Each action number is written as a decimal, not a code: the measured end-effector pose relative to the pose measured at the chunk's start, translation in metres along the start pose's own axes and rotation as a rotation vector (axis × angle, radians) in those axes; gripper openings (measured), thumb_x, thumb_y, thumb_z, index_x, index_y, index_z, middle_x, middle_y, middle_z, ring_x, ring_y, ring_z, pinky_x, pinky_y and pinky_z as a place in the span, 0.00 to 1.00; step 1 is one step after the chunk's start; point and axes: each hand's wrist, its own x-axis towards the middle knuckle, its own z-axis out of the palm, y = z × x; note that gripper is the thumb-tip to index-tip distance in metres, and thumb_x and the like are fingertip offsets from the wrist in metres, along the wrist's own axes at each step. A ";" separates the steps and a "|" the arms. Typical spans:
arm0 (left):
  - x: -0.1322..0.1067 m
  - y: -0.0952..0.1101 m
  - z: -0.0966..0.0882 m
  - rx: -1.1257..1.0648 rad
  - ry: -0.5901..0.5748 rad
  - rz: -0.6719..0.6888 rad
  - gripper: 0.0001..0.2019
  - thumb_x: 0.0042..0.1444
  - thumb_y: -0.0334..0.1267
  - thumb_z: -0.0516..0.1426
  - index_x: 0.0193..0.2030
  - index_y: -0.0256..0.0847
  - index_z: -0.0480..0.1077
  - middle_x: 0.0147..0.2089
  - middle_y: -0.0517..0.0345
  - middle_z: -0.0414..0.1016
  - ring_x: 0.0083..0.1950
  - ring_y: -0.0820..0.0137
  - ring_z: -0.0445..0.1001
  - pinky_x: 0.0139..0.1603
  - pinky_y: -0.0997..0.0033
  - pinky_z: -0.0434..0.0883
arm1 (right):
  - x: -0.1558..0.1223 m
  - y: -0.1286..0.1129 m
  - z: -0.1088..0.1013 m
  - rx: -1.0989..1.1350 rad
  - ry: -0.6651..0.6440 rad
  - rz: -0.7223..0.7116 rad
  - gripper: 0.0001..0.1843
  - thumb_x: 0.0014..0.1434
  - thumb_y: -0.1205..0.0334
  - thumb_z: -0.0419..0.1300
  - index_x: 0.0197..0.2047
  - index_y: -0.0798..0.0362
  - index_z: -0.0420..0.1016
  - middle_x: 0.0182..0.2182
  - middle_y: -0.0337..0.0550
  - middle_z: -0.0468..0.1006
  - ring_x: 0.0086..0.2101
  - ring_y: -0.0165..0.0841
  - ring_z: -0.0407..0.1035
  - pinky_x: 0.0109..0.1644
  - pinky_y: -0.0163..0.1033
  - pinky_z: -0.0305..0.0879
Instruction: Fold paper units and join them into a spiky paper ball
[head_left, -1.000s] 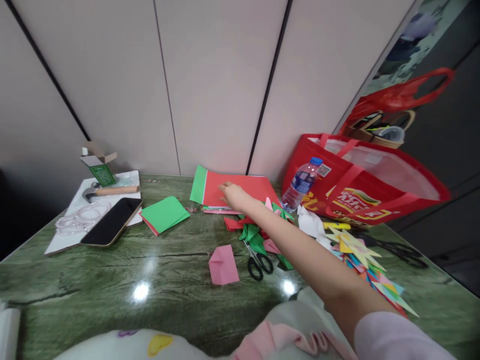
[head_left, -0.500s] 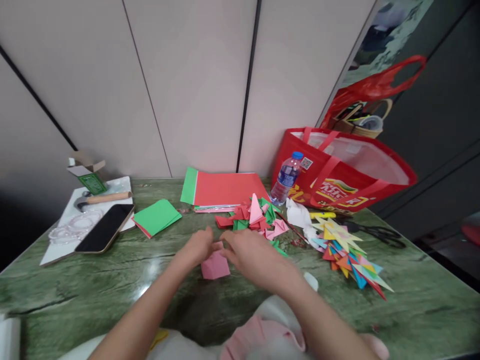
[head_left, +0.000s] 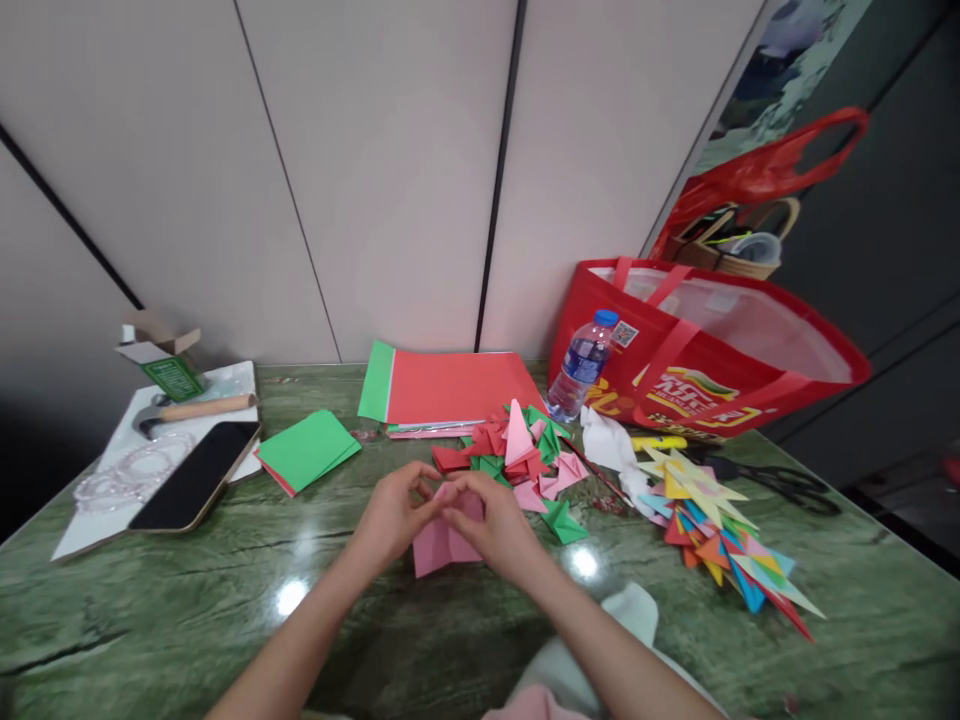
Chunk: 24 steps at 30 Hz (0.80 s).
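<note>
Pink paper point(head_left: 442, 545), centre frame, green table point(head_left: 187, 600): left hand point(head_left: 390, 520) and right hand point(head_left: 495, 525) both pinched its top edge. Fold likely neatest with corners matched and pressed flat.

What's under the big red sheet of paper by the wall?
A green sheet juts out under the red sheet at its left edge, and pink edges show along the front. The rest is covered. Your left hand and right hand hold pink paper.

left hand point(head_left: 390, 520), right hand point(head_left: 493, 527), fingertips pinched together
</note>
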 end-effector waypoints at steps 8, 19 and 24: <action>-0.004 0.013 0.003 -0.296 0.010 -0.180 0.14 0.45 0.45 0.58 0.32 0.35 0.73 0.29 0.56 0.75 0.31 0.70 0.70 0.31 0.74 0.64 | 0.002 0.000 -0.002 0.112 0.122 0.102 0.05 0.47 0.66 0.61 0.31 0.52 0.73 0.32 0.40 0.78 0.35 0.35 0.71 0.43 0.39 0.64; -0.007 0.010 0.003 -0.169 0.024 -0.166 0.14 0.45 0.46 0.57 0.19 0.36 0.69 0.20 0.62 0.66 0.24 0.74 0.61 0.24 0.77 0.57 | 0.006 0.010 0.001 0.185 0.138 0.121 0.12 0.47 0.62 0.62 0.37 0.53 0.70 0.34 0.42 0.76 0.35 0.35 0.70 0.40 0.38 0.66; -0.008 0.014 0.004 -0.158 -0.027 -0.134 0.13 0.47 0.44 0.56 0.21 0.36 0.69 0.22 0.61 0.66 0.25 0.74 0.60 0.24 0.77 0.56 | 0.008 0.008 -0.002 0.207 0.115 0.154 0.07 0.47 0.63 0.61 0.33 0.54 0.73 0.32 0.42 0.78 0.35 0.35 0.71 0.40 0.38 0.65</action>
